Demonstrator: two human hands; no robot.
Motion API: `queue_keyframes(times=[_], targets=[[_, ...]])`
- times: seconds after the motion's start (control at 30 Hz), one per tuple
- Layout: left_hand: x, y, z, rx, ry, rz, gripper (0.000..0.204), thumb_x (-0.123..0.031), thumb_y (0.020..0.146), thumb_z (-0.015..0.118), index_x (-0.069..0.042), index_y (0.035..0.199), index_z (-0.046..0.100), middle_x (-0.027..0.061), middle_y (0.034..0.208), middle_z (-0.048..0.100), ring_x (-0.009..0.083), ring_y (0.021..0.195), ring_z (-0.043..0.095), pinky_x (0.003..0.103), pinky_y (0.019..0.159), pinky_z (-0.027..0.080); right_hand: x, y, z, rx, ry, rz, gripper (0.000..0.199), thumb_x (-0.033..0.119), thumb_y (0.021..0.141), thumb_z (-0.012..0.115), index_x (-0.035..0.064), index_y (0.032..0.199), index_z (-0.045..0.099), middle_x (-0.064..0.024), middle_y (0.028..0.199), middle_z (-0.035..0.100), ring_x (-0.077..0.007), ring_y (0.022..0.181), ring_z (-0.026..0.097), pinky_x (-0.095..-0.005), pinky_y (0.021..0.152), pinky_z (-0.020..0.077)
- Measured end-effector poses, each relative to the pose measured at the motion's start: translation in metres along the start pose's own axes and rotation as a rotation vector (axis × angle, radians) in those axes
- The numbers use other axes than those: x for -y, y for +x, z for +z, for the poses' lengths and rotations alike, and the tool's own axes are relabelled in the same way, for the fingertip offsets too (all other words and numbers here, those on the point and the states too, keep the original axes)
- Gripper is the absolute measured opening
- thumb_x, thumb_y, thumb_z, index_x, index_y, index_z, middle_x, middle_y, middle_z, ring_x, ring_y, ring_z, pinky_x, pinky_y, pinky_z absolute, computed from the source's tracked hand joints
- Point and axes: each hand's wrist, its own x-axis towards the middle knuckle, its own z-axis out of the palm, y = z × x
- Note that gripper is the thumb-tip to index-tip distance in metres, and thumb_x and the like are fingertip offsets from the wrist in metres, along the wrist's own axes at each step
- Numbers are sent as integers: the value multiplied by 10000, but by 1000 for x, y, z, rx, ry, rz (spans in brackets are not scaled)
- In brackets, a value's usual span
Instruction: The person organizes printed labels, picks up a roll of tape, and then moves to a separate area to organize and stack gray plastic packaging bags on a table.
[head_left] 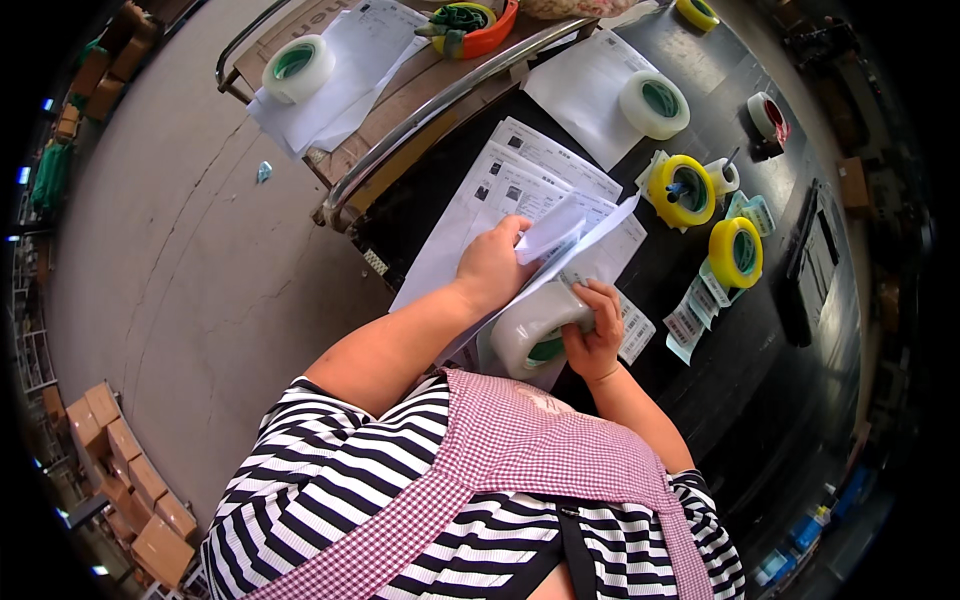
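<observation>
The left hand [492, 265] is curling around a folded white sheet [553, 232], pinching it between thumb and fingers just above the spread of printed papers [520, 190] lying on the dark worktop [760, 390]. The right hand [598, 335] is gripping a large clear tape roll [530, 335] with a green core, fingers wrapped over its far right edge, holding it just near the body and partly under the lifted sheet. The two hands are sitting close together, the sheet's lower edge reaching down towards the roll.

To the right of the hands, strips of barcode labels [690, 320] are lying on the worktop. Further right, two yellow tape rolls [735, 252] are standing near each other, the far one [682, 190] beside a small white roll [722, 176]. Beyond them a clear tape roll [655, 104] is resting on a white sheet, and a red-and-white roll [768, 115] is sitting at the far right. Another yellow roll [697, 12] is showing at the far edge.

On the far left, a trolley with a metal rail [440, 105] is carrying loose papers, another clear tape roll [297, 68] and an orange bowl [480, 30] with green contents. Cardboard boxes [130, 490] are stacked on the concrete floor [190, 230] at the near left. The person is wearing a striped top and a checked apron [530, 450].
</observation>
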Motion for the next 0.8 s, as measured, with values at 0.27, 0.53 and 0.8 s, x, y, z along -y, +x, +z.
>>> queue_keyframes(times=[0.27,0.53,0.8], targets=[[-8,-20,-9,-44,-199,29,392,-158,839,750,-40,1180,598,176,932,728,357,872,710,413,780,545,6,-8,-5,-10,25,-28,471,-2,696,660,-15,1165,622,-229,1130,620,-383,1006,616,-415,887,502],[-33,-37,-23,94,-110,90,395,-145,879,733,-19,1221,579,152,1021,718,223,914,700,317,832,533,3,-23,-4,-46,38,25,475,-38,703,617,-25,1178,606,-231,1166,618,-382,1088,595,-412,978,469],[-50,-45,-37,334,-148,109,562,-371,907,701,-6,1306,552,174,1160,673,279,1073,661,367,912,517,5,-25,1,-93,65,122,517,-50,731,585,-43,1248,570,-236,1207,611,-388,1140,586,-413,1011,442]])
